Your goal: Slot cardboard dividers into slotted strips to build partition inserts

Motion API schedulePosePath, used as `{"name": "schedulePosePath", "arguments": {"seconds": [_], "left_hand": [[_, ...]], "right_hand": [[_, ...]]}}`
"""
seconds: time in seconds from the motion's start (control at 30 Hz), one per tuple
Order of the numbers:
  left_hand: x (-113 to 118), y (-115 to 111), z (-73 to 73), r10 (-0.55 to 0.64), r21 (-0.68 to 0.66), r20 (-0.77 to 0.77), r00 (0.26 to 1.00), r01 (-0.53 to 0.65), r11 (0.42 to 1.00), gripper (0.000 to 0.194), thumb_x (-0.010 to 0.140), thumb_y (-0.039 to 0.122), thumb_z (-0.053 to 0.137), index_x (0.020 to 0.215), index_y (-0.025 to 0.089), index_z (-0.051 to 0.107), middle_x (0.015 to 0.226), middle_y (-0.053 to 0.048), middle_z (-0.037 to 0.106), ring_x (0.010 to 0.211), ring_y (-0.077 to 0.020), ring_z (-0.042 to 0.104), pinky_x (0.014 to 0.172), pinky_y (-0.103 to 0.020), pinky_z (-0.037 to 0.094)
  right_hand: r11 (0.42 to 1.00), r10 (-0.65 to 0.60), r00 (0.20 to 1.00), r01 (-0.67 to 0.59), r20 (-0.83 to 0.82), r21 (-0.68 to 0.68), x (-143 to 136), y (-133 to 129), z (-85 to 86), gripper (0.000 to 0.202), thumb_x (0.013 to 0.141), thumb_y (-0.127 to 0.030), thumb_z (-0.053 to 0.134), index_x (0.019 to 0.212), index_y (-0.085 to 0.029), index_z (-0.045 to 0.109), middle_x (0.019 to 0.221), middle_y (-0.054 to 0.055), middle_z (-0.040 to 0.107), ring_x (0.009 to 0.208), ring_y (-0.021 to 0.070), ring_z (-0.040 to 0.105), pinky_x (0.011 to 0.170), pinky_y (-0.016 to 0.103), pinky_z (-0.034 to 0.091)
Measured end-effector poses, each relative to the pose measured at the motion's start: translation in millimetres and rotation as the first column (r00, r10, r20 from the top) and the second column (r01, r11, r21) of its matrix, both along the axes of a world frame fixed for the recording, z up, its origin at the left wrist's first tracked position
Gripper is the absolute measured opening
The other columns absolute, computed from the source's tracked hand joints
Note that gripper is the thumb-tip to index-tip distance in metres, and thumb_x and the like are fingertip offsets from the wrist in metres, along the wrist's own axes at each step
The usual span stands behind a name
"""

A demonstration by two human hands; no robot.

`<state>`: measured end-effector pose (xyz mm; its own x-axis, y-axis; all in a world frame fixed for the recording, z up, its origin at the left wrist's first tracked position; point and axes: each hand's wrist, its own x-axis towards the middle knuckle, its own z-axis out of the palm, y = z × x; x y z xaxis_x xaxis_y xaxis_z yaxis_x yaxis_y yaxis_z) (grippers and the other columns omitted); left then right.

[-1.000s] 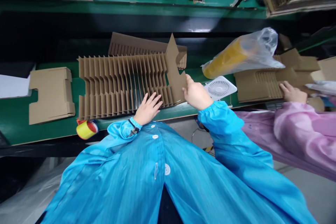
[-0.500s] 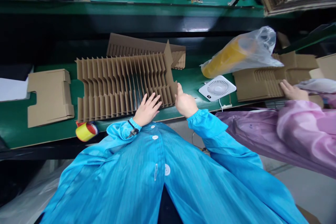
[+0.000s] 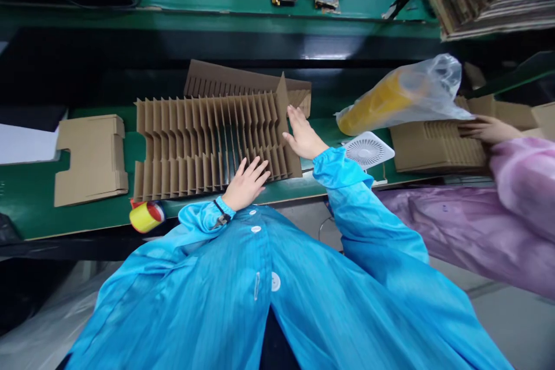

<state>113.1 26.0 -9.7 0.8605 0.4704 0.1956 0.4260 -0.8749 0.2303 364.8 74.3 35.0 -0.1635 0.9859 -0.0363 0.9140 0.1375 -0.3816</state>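
Note:
A cardboard divider grid (image 3: 186, 144) with many upright slats lies on the green bench in front of me. My left hand (image 3: 246, 184) rests with spread fingers on the grid's near edge, right of its middle. At the grid's right end, my right hand (image 3: 304, 134) is open, its fingers stretched out beside the end panel (image 3: 291, 144); whether it touches the panel I cannot tell. Behind the grid lie slotted cardboard strips (image 3: 243, 76), partly hidden by it.
Left of the grid lies a flat folded cardboard box (image 3: 89, 162); a yellow tape roll (image 3: 147, 217) sits at the bench's front edge. Rightward are a white fan (image 3: 368, 150), a yellow roll in clear plastic (image 3: 385, 98) and a co-worker's hand (image 3: 489, 129) on more cardboard (image 3: 418, 147).
My right hand has moved away from me along the grid's right end, its fingers going from a pointing shape to stretched out. My left hand stays on the near edge.

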Motion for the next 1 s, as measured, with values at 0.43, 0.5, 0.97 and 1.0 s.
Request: {"name": "schedulePosePath", "arguments": {"seconds": [0.43, 0.5, 0.97, 1.0], "left_hand": [[-2, -2, -1.1, -0.012, -0.044, 0.014, 1.0, 0.013, 0.999, 0.041, 0.09, 0.023, 0.056, 0.13, 0.016, 0.055, 0.145, -0.015, 0.043, 0.139, -0.0333, 0.032, 0.112, -0.061, 0.024], [-2, -2, -1.1, -0.011, -0.037, 0.013, 1.0, 0.011, 0.999, 0.041, 0.089, 0.023, 0.057, 0.13, 0.016, 0.055, 0.145, -0.015, 0.043, 0.139, -0.0335, 0.031, 0.112, -0.061, 0.025], [-1, -3, 0.7, 0.004, -0.009, -0.005, 1.0, -0.004, 1.0, 0.041, 0.089, 0.024, 0.058, 0.128, 0.015, 0.056, 0.144, -0.015, 0.044, 0.138, -0.034, 0.033, 0.112, -0.061, 0.026], [-1, -3, 0.8, 0.007, -0.016, -0.002, 1.0, -0.007, 1.0, 0.041, 0.089, 0.024, 0.058, 0.128, 0.015, 0.056, 0.144, -0.015, 0.044, 0.139, -0.0338, 0.033, 0.112, -0.061, 0.026]], "right_hand": [[0.99, -0.09, 0.995, 0.094, 0.045, -0.1, -6, -6, -14.7, 0.076, 0.089, -0.038, 0.037, 0.15, -0.003, 0.008, 0.154, 0.022, 0.025, 0.139, 0.0359, 0.029, 0.11, 0.057, 0.029], [0.991, -0.107, 0.992, 0.112, 0.071, -0.074, -10, -13, -21.1, 0.077, 0.092, -0.046, 0.032, 0.15, -0.004, 0.007, 0.152, 0.023, 0.028, 0.137, 0.0361, 0.031, 0.108, 0.058, 0.029], [0.999, -0.004, 0.988, -0.002, 0.152, 0.035, 0, 9, -12.0, 0.085, 0.089, -0.066, 0.029, 0.151, -0.008, 0.018, 0.159, 0.015, 0.014, 0.147, 0.0294, 0.005, 0.115, 0.051, 0.02], [1.0, 0.007, 0.988, -0.01, 0.157, 0.019, 1, 12, -13.4, 0.085, 0.089, -0.066, 0.029, 0.151, -0.008, 0.019, 0.159, 0.015, 0.015, 0.147, 0.0289, 0.006, 0.115, 0.05, 0.02]]}}
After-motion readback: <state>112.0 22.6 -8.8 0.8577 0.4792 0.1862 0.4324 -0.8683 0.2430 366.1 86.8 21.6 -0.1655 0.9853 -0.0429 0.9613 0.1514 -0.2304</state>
